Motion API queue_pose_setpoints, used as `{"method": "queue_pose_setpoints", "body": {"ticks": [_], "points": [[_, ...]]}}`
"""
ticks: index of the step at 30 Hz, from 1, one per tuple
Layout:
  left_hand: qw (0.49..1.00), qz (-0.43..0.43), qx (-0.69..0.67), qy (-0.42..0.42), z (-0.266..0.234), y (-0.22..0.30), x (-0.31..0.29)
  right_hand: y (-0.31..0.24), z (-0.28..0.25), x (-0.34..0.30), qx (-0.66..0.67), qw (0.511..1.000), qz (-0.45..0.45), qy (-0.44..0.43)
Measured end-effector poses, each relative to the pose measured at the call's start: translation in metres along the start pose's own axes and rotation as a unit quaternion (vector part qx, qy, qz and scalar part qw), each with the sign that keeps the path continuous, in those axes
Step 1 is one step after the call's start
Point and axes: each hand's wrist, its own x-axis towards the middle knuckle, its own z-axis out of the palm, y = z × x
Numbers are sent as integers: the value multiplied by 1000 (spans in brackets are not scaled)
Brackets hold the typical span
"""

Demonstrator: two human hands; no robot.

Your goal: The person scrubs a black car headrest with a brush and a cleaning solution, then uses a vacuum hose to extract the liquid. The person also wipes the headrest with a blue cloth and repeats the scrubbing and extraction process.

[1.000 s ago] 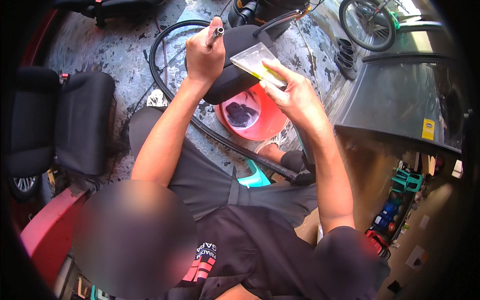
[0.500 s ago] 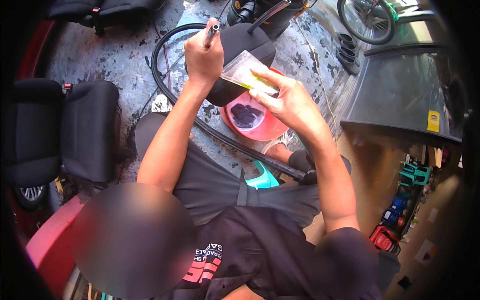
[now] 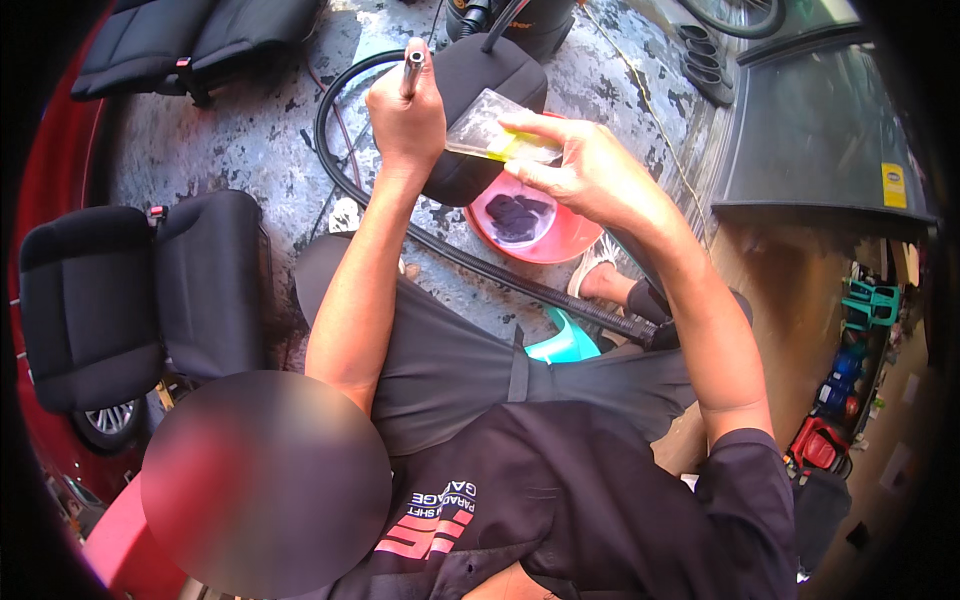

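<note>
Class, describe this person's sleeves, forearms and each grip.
The left grip and right grip are ungloved hands. The left forearm and right forearm are bare, with no watch visible. The right sleeve is short, dark and plain; the left sleeve is hidden.

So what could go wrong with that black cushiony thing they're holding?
Maybe three things. The left grip has only a smooth metal post, so the black headrest could twist or slip. If it fell, it might drop into the red bucket close by, with dark cloth inside. And the long black hose curves past the person's legs, so standing up might mean a trip.
</note>
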Motion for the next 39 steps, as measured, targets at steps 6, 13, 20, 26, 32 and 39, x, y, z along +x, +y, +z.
{"method": "queue_pose_setpoints", "body": {"ticks": [6,13,20,26,32,39], "points": [[1000,-26,-2,14,-3,0,4,-23,-1,-3,-11,996,74,-51],[999,-33,-1,11,-2,0,4,-17,10,-8,-28,998,37,-35],[999,-34,4,4,-2,0,3,-25,12,-12,-63,998,28,-9],[999,-30,-4,-24,2,0,7,-35,35,-27,-95,992,-24,-80],[996,-8,-31,-82,-12,2,9,-44,12,-47,-107,993,30,-27],[996,-22,-75,-52,-10,-15,11,12,-55,-16,-13,993,86,83]]}}
